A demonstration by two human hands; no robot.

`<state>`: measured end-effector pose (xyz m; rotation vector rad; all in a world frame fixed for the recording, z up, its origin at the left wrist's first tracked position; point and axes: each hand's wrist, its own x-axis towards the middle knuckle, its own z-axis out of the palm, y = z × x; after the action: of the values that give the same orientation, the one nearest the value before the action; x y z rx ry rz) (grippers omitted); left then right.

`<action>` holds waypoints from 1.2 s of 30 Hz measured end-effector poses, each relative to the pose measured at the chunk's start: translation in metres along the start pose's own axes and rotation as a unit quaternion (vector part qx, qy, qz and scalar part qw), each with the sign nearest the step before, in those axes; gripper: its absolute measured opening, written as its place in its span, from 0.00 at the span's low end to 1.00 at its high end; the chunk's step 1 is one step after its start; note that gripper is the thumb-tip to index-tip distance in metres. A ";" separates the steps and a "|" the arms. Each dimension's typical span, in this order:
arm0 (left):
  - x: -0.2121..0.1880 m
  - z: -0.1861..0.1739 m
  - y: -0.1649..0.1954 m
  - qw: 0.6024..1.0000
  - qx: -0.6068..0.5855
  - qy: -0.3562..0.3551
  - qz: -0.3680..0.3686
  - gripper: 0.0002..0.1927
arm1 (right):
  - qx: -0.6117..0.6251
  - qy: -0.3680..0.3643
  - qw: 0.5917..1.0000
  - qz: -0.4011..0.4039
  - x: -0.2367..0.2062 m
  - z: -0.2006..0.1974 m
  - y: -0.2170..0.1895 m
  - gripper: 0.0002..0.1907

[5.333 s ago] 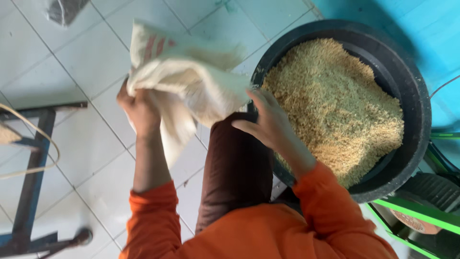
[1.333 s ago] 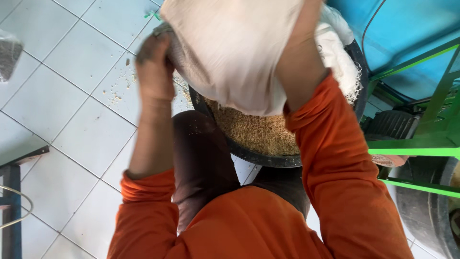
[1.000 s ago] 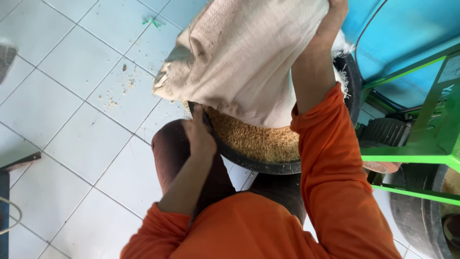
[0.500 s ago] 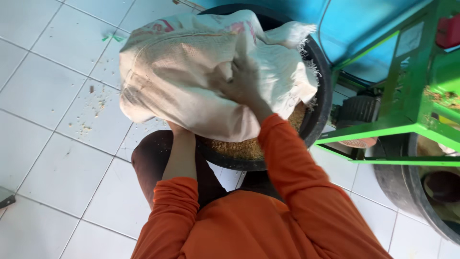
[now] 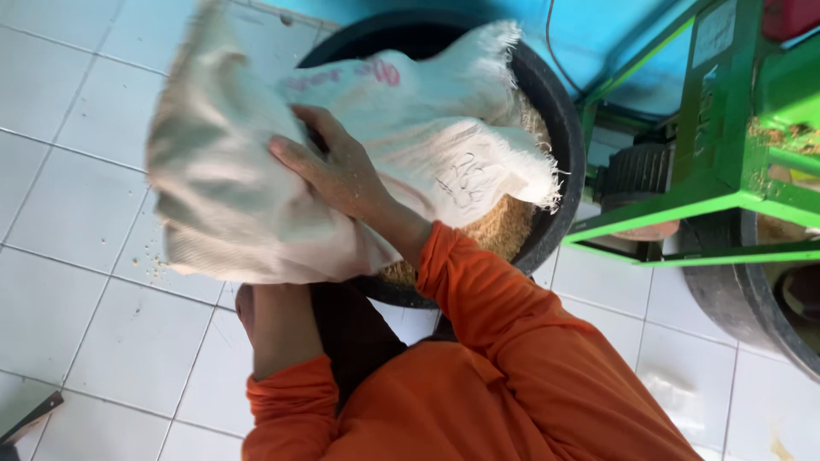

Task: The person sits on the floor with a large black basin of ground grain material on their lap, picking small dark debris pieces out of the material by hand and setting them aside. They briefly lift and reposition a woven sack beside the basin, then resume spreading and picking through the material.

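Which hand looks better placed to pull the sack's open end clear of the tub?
Probably the right hand: it lies spread on top of the white woven sack, nearer the frayed open end over the black tub. The left forearm reaches under the sack, its hand hidden.

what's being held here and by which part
A whitish woven sack lying over the black tub. The right hand presses on its top side; the left hand is hidden beneath it, apparently supporting it from below.
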<state>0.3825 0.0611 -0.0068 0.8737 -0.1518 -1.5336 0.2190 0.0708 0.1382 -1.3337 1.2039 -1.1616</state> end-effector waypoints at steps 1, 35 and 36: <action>0.004 -0.002 0.003 1.000 0.010 -0.003 0.004 0.33 | -0.010 -0.033 0.999 -0.013 0.001 -0.007 0.005 0.50; 0.032 0.085 0.083 0.974 0.131 -0.124 0.133 0.33 | 0.669 -0.092 0.733 0.085 -0.078 -0.040 0.134 0.55; 0.031 0.089 0.083 0.974 0.132 -0.128 0.132 0.32 | 0.679 -0.079 0.725 0.088 -0.076 -0.045 0.129 0.55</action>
<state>0.3986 -0.0178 0.0900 0.8208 -0.6475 -1.3881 0.1594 0.1380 0.0095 -0.1381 0.0955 -1.2763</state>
